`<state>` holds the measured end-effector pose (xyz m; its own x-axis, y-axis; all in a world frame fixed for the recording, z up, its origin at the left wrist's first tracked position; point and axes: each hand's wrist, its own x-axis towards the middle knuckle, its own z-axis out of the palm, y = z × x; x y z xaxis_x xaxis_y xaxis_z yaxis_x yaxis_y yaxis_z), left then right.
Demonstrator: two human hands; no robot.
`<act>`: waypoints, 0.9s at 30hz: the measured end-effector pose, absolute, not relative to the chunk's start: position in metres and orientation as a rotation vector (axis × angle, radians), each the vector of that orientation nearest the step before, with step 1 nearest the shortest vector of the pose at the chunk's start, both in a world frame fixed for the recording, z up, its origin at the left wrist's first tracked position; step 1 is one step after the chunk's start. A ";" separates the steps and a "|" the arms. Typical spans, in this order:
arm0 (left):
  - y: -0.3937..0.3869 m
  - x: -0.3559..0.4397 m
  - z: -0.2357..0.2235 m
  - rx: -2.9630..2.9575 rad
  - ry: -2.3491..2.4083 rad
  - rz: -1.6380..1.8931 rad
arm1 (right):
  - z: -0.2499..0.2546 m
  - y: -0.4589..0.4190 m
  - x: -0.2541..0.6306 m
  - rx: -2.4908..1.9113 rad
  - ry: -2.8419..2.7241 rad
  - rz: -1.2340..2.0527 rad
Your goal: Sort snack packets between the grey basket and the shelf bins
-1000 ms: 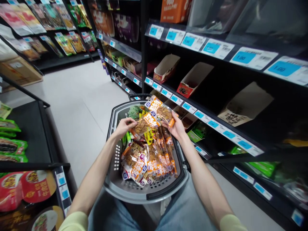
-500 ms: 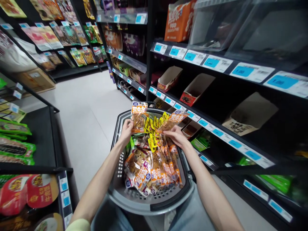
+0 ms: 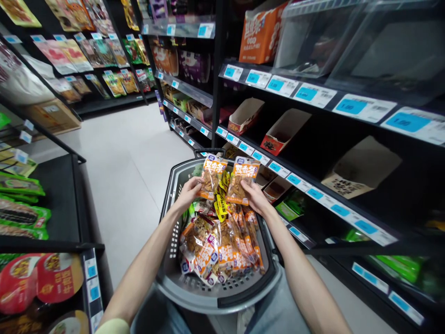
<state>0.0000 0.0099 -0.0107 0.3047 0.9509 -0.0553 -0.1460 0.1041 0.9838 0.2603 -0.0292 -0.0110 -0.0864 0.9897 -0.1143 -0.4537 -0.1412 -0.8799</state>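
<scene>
My left hand (image 3: 191, 191) pinches the lower left side of an orange-and-clear snack packet (image 3: 212, 178), held upright with its printed front toward me. A matching snack packet (image 3: 242, 181) is gripped at its right edge by my right hand (image 3: 255, 197). Both packets hang over the far half of a grey shopping basket (image 3: 189, 301), a small gap between them. Inside the basket lie more orange snack packets (image 3: 225, 246), piled and partly standing in a row. Yellow packets (image 3: 221, 207) show between and below my hands, partly covered.
On the right rises a black shelf with price labels (image 3: 278, 86), open cardboard boxes (image 3: 285, 130) and clear plastic bins (image 3: 309, 41). A low display with green packets (image 3: 24, 211) and red bowls (image 3: 57, 276) stands left. Pale floor (image 3: 121, 153) runs between, toward a cardboard carton (image 3: 52, 116).
The two packets, overlapping a second ago, were drawn apart to either side. Since then both have turned upright, fronts toward me, and come closer together. The view has tilted up slightly.
</scene>
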 end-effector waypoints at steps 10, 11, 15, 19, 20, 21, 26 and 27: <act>-0.001 0.009 -0.010 1.510 0.726 0.615 | 0.006 -0.030 0.266 -0.807 -0.490 1.644; -0.002 0.010 -0.011 1.514 0.705 0.557 | 0.007 -0.030 0.265 -0.801 -0.480 1.641; -0.007 0.015 -0.016 1.558 0.644 0.384 | 0.003 -0.028 0.264 -0.794 -0.512 1.605; -0.009 0.017 -0.017 1.534 0.593 0.206 | -0.008 -0.025 0.263 -0.822 -0.596 1.563; -0.010 0.017 -0.016 1.529 0.570 0.154 | -0.010 -0.025 0.262 -0.834 -0.618 1.556; -0.010 0.016 -0.015 1.525 0.547 0.101 | -0.012 -0.024 0.262 -0.849 -0.639 1.556; -0.011 0.014 -0.018 1.545 0.499 -0.070 | -0.014 -0.023 0.261 -0.846 -0.693 1.595; -0.011 0.014 -0.020 1.571 0.509 -0.080 | -0.013 -0.023 0.261 -0.828 -0.686 1.591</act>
<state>0.0140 -0.0105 -0.0196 0.8947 0.2689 -0.3567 0.3650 0.0200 0.9308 0.2610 -0.0231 -0.0129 -0.0924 0.9853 -0.1440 -0.5718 -0.1709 -0.8024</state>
